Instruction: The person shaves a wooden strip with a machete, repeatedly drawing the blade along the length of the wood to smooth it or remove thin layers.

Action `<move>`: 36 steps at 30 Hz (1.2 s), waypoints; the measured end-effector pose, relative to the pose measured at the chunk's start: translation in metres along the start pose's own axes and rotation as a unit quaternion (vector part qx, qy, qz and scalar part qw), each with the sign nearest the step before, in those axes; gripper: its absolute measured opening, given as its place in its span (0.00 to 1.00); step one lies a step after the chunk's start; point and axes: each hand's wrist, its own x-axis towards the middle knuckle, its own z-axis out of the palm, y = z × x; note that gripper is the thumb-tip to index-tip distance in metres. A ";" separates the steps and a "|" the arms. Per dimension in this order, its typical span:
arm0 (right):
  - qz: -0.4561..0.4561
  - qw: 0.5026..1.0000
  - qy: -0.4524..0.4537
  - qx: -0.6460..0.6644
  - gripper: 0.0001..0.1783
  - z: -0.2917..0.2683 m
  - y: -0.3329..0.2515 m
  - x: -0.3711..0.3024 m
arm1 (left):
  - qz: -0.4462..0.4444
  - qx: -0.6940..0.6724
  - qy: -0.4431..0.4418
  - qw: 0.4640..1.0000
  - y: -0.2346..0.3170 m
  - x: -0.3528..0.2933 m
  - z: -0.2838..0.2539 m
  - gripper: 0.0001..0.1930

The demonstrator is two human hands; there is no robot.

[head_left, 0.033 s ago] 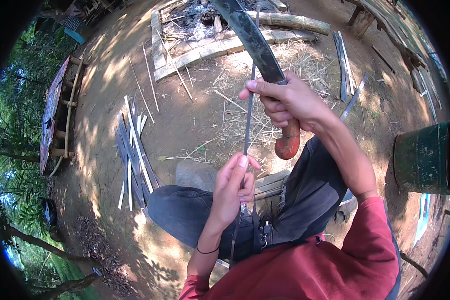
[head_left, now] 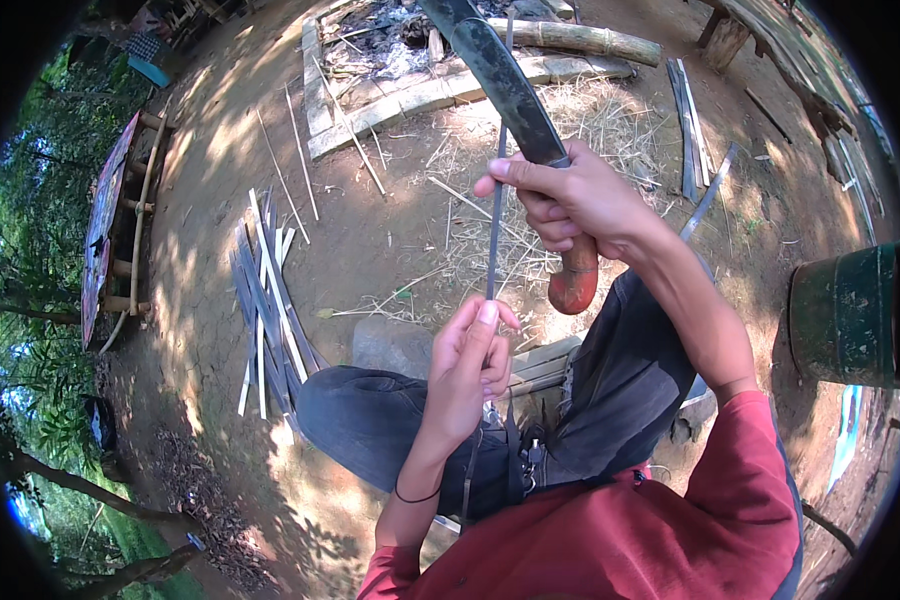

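My right hand (head_left: pixel 590 205) is wrapped around the reddish wooden handle of a machete (head_left: pixel 515 90), whose dark, broad blade points up and away to the left. The thumb and forefinger of that same hand also pinch a thin, dark bamboo strip (head_left: pixel 496 225), which runs beside the blade. Lower down, my left hand (head_left: pixel 465 360) pinches the strip between thumb and fingers, in front of my lap. The strip's lower part hangs past the left hand over my dark trousers. Part of the left fingers' grip is hidden.
A bundle of split strips (head_left: pixel 270 300) lies left of my knee, with more strips (head_left: pixel 692 130) at the far right. Ahead is a fire pit edged with stone (head_left: pixel 410 100) and a bamboo pole (head_left: pixel 580 42). A green drum (head_left: pixel 845 315) stands at right, a bench (head_left: pixel 120 230) at left.
Both hands, with the strip and machete, have shifted very slightly away from me. Both grips stay the same.
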 end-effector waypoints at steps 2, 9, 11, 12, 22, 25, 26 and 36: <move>-0.010 0.999 0.018 -0.030 0.16 0.008 0.001 0.003 | 0.061 0.040 0.046 0.996 -0.008 0.008 -0.001 0.20; -0.100 0.978 0.054 -0.176 0.15 0.014 0.010 0.013 | 0.052 0.086 0.081 0.992 -0.014 0.012 -0.011 0.21; -0.100 0.976 0.077 -0.178 0.16 0.015 0.013 0.016 | 0.061 0.089 0.078 0.991 -0.017 0.015 -0.014 0.21; -0.094 0.977 0.092 -0.170 0.16 0.018 0.014 0.016 | 0.065 0.082 0.090 0.990 -0.017 0.015 -0.014 0.21; -0.215 0.831 0.092 -0.504 0.08 0.026 0.070 -0.001 | 0.147 0.145 0.181 0.962 -0.014 0.031 -0.036 0.18; -0.190 0.803 0.072 -0.560 0.07 0.043 0.075 -0.006 | 0.149 0.143 0.190 0.960 -0.015 0.030 -0.041 0.18; -0.204 0.791 0.072 -0.572 0.08 0.042 0.080 -0.004 | 0.142 0.139 0.192 0.961 -0.015 0.029 -0.041 0.18; -0.170 0.770 0.106 -0.606 0.08 0.032 0.098 0.019 | 0.158 0.292 0.241 0.912 -0.028 0.022 -0.051 0.19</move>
